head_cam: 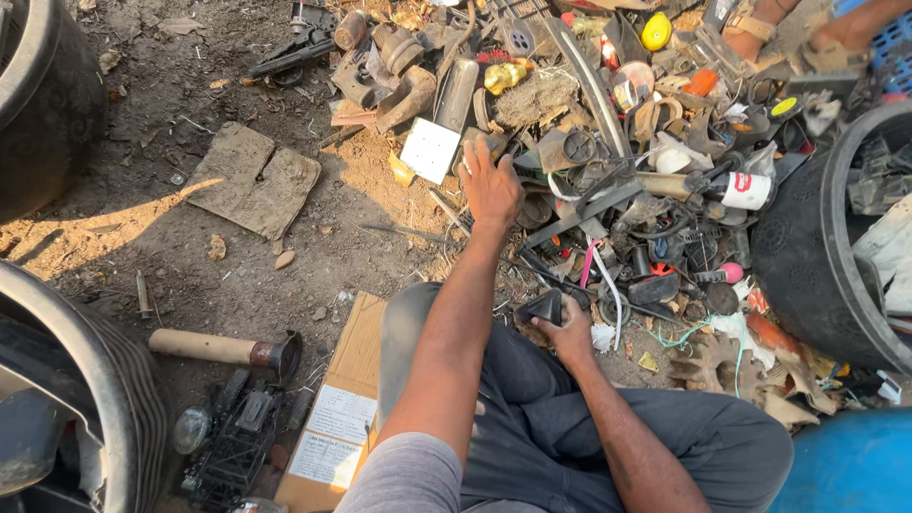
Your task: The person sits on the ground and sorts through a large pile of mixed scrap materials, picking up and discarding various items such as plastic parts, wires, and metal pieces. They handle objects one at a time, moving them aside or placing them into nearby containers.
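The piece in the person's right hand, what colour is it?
The piece is black; the head view shows it held in the right hand.

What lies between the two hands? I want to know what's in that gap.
In the head view, between the left hand and the right hand holding a black piece lie dark scrap strips on dirt.

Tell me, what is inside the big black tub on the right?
Inside the black tub, dark scrap pieces and a pale sheet show near the rim. Its wall and the picture's edge hide anything deeper.
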